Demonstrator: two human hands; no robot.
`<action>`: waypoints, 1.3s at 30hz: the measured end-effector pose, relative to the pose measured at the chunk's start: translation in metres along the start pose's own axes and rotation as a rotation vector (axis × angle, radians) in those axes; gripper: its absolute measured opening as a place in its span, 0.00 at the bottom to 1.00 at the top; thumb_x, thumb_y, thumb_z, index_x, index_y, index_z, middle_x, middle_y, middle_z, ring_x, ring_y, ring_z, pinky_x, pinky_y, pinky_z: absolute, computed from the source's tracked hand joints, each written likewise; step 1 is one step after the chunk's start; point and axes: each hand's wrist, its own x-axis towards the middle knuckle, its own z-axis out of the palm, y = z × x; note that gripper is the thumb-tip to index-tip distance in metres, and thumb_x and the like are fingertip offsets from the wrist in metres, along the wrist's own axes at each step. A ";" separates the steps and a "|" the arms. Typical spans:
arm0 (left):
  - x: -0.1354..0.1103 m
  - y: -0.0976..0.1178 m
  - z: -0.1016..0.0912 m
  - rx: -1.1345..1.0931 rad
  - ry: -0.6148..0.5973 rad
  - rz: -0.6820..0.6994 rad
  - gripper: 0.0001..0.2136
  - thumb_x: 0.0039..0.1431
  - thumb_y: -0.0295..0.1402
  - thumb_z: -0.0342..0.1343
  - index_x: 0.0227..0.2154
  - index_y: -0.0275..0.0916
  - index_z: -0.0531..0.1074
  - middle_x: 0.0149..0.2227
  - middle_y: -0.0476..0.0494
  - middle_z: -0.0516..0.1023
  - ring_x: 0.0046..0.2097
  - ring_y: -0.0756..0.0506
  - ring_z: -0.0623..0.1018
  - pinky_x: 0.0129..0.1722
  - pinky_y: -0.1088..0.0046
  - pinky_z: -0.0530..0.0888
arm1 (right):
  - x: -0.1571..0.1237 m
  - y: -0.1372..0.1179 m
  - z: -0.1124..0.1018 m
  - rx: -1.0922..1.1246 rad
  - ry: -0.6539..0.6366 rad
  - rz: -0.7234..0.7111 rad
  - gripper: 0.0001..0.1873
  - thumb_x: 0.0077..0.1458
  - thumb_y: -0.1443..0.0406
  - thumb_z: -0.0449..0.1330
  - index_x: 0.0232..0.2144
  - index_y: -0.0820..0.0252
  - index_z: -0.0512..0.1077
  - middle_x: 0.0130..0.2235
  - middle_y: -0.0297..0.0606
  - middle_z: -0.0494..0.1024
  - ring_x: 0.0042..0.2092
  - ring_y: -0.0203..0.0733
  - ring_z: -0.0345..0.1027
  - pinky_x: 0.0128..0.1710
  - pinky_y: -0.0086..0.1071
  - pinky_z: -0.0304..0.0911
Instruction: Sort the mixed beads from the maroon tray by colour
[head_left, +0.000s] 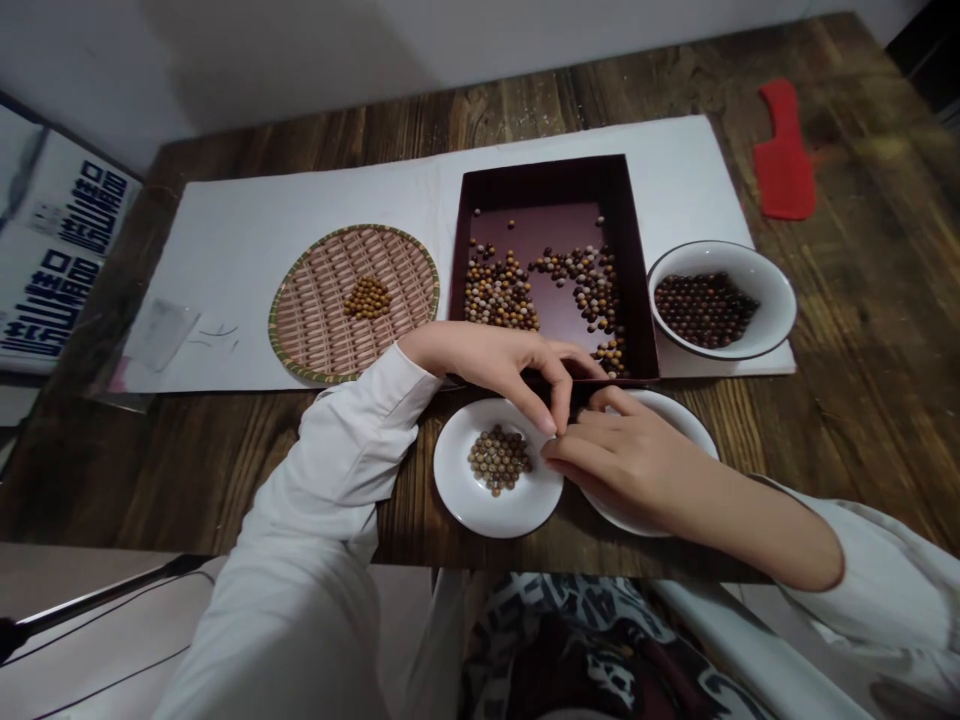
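Note:
My left hand (pixel 510 365) reaches in over the front wall of a dark red box (pixel 555 230). Its thumb and forefinger are pinched together, and whatever is between them is too small to tell. My right hand (pixel 630 455) meets those fingertips, its own fingers closed and their contents hidden. Under the meeting point stand two white plates. The left plate (pixel 457 490) carries a cluster of light brown beads (pixel 500 460); the right plate (pixel 686 415) is mostly covered by my right hand. Mixed yellow, dark brown and pale beads (pixel 499 295) lie in the box.
A round woven tray (pixel 307 310) with yellow-brown beads (pixel 367 297) lies to the left. On the right are a white bowl (pixel 780 300) of dark brown beads (pixel 705 310) and a red scraper (pixel 784 170). White board (pixel 225 230) lies beneath, with a clear plastic bag (pixel 159 333).

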 end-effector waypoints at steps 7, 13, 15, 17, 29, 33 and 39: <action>0.001 -0.001 0.001 0.003 -0.006 -0.021 0.03 0.48 0.33 0.68 0.28 0.43 0.83 0.58 0.48 0.73 0.65 0.41 0.65 0.66 0.69 0.59 | 0.001 0.000 -0.002 0.017 -0.012 0.007 0.12 0.67 0.69 0.49 0.33 0.61 0.70 0.25 0.31 0.74 0.27 0.35 0.59 0.35 0.34 0.49; 0.001 -0.001 0.001 0.016 -0.010 0.013 0.04 0.48 0.32 0.68 0.29 0.43 0.83 0.59 0.49 0.72 0.66 0.42 0.65 0.66 0.71 0.58 | 0.002 0.000 -0.001 0.021 0.000 0.007 0.12 0.67 0.69 0.49 0.34 0.60 0.70 0.25 0.30 0.75 0.26 0.35 0.58 0.35 0.34 0.49; 0.001 -0.001 0.001 0.009 -0.008 -0.002 0.04 0.47 0.32 0.68 0.29 0.43 0.83 0.58 0.49 0.72 0.65 0.41 0.65 0.66 0.70 0.58 | 0.002 0.000 -0.001 0.020 0.010 0.011 0.11 0.67 0.68 0.49 0.33 0.60 0.70 0.25 0.30 0.75 0.26 0.35 0.58 0.35 0.34 0.49; 0.001 0.000 0.001 0.005 -0.019 -0.017 0.03 0.47 0.32 0.68 0.28 0.43 0.83 0.59 0.49 0.72 0.66 0.41 0.64 0.66 0.70 0.58 | 0.002 -0.001 -0.001 0.021 0.010 0.013 0.12 0.67 0.69 0.49 0.33 0.60 0.70 0.25 0.30 0.75 0.26 0.34 0.58 0.35 0.34 0.49; 0.001 -0.003 0.000 0.065 -0.038 0.015 0.04 0.50 0.31 0.65 0.30 0.43 0.82 0.59 0.48 0.71 0.65 0.41 0.64 0.66 0.70 0.58 | 0.001 0.000 -0.002 0.024 -0.024 0.008 0.12 0.67 0.69 0.49 0.33 0.61 0.70 0.26 0.32 0.76 0.28 0.35 0.62 0.35 0.34 0.50; 0.001 -0.004 0.001 0.071 -0.021 0.026 0.04 0.50 0.31 0.66 0.30 0.43 0.82 0.59 0.48 0.72 0.65 0.41 0.66 0.65 0.71 0.59 | 0.001 0.000 -0.002 0.032 -0.027 0.008 0.12 0.67 0.69 0.49 0.34 0.62 0.71 0.28 0.33 0.77 0.29 0.35 0.65 0.36 0.35 0.52; 0.002 -0.004 0.002 0.073 -0.005 0.021 0.05 0.50 0.32 0.66 0.31 0.43 0.82 0.58 0.48 0.71 0.63 0.41 0.67 0.65 0.70 0.60 | 0.000 0.000 -0.002 0.031 -0.014 0.007 0.11 0.66 0.69 0.50 0.34 0.62 0.71 0.29 0.34 0.78 0.29 0.35 0.66 0.37 0.35 0.52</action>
